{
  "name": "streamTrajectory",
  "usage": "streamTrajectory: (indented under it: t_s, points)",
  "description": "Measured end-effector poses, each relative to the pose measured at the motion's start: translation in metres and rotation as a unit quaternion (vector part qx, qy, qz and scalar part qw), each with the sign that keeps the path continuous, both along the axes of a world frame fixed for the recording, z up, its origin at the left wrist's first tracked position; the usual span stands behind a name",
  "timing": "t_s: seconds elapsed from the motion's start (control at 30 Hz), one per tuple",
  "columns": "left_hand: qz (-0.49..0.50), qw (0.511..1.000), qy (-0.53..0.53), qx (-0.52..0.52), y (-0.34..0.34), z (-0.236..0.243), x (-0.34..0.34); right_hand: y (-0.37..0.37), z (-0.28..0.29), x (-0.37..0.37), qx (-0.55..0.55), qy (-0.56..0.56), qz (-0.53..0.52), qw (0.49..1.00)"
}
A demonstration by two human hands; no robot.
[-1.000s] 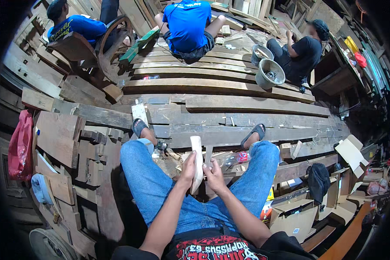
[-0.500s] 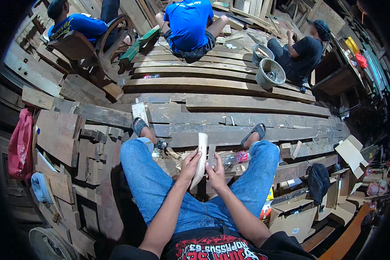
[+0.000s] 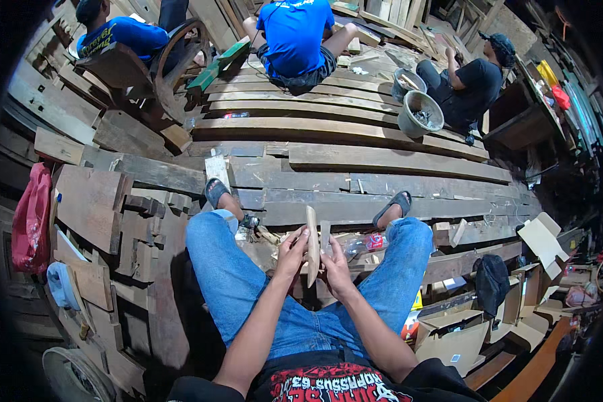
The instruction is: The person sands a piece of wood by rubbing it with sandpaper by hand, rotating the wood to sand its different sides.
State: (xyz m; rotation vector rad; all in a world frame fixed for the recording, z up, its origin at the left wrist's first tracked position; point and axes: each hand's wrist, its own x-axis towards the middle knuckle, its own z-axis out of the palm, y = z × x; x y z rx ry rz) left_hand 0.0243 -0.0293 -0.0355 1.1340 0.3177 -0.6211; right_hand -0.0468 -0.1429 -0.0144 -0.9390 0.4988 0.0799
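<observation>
Between my knees, my left hand (image 3: 292,253) grips a long, slim piece of pale wood (image 3: 313,244) with smooth, tapering ends. The wood stands nearly lengthwise to me, its far end pointing away. My right hand (image 3: 336,269) is closed on a flat, greyish strip (image 3: 325,234) just right of the wood. Whether the strip is a blade or a scrap of sheet cannot be made out. A narrow gap shows between strip and wood at the far end.
A clear plastic bottle (image 3: 368,242) lies beyond my right hand. Planks (image 3: 388,158) cover the floor ahead. Two buckets (image 3: 420,115) stand near a seated person (image 3: 479,80); two others in blue sit farther off. Cardboard boxes (image 3: 451,338) are at my right, wood offcuts (image 3: 90,204) at left.
The pale wood has turned in my left hand, now showing a narrower, browner side. My right hand and the strip have shifted slightly, leaving the wood's edge more exposed.
</observation>
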Motion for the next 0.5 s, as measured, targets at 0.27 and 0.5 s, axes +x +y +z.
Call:
streamTrajectory:
  t_s: [0.27, 0.5]
  points:
    - [-0.033, 0.999, 0.021, -0.020, -0.001, -0.003, 0.000, -0.006, -0.009, 0.000, 0.029, 0.015, -0.011, 0.999]
    - [-0.038, 0.999, 0.034, -0.006, 0.000, -0.001, -0.002, -0.007, -0.011, -0.003, 0.083, 0.031, 0.014, 0.996]
